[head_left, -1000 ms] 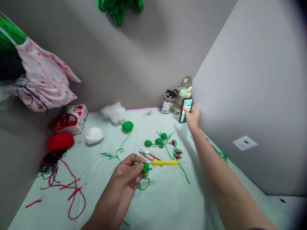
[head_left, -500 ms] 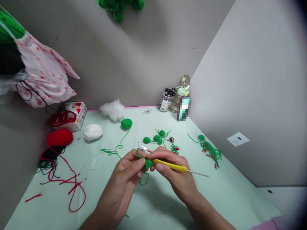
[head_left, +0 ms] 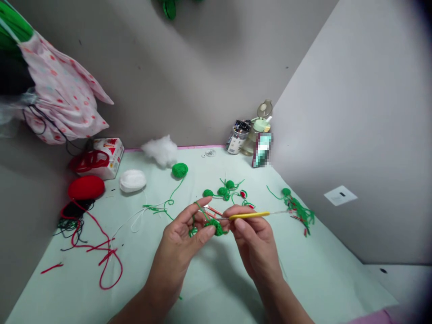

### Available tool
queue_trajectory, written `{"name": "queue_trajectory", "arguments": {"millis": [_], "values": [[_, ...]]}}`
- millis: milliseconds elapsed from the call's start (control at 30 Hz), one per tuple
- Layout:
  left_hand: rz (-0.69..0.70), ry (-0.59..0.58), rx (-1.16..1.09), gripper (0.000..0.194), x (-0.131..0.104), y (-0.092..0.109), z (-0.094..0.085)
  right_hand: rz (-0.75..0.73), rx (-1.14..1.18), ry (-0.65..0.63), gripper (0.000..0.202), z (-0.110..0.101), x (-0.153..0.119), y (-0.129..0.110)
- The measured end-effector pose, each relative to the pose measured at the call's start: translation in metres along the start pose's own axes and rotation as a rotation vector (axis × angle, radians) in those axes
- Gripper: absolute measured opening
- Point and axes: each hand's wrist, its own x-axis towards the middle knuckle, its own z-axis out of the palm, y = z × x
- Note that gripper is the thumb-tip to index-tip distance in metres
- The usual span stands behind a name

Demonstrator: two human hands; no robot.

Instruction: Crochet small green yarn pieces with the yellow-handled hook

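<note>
A small green crocheted piece (head_left: 216, 227) is pinched between the thumb and fingers of my left hand (head_left: 184, 238). Green yarn runs from it over my left index finger, which is raised. My right hand (head_left: 253, 236) grips the yellow handle of a crochet hook (head_left: 249, 216). The hook's thin metal shaft points left and reaches the top of the green piece; its tip is too small to make out. Another metal end sticks out to the right of the handle. Partly hidden behind my hands lies a small tool with red-orange handles (head_left: 213, 210).
Small green crocheted balls (head_left: 222, 191) and red-and-green pieces (head_left: 243, 194) lie beyond my hands. A green yarn ball (head_left: 180, 170), white yarn (head_left: 132, 181), red yarn (head_left: 86, 187) and stuffing (head_left: 162, 150) are further left. Yarn scraps (head_left: 302, 211) lie right, near the wall. A pen holder (head_left: 237, 138) stands behind.
The hook has turned more level, and its left shaft now shows at the green piece. My left index finger has lifted with the yarn over it. The camera view has shifted slightly.
</note>
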Motion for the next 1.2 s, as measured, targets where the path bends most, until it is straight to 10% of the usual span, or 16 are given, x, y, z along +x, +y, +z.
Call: {"name": "queue_trajectory", "arguments": {"millis": [433, 567, 767, 900, 1200], "values": [[-0.129, -0.053, -0.141, 0.065, 0.000, -0.004, 0.003, -0.641, -0.701, -0.055, 0.048, 0.002, -0.022, 0.008], [-0.164, -0.114, -0.162, 0.072, -0.001, -0.004, 0.003, -0.444, -0.559, -0.136, 0.040, -0.001, -0.013, 0.001], [-0.217, -0.104, -0.263, 0.061, -0.001, -0.008, 0.004, -0.683, -0.833, -0.065, 0.061, -0.004, -0.022, 0.013], [-0.308, -0.135, -0.377, 0.054, 0.002, 0.001, 0.003, -0.465, -0.493, 0.040, 0.035, -0.004, -0.015, 0.006], [-0.030, -0.034, -0.052, 0.046, -0.002, -0.004, 0.002, -0.159, -0.109, -0.033, 0.010, 0.002, -0.001, -0.001]]}}
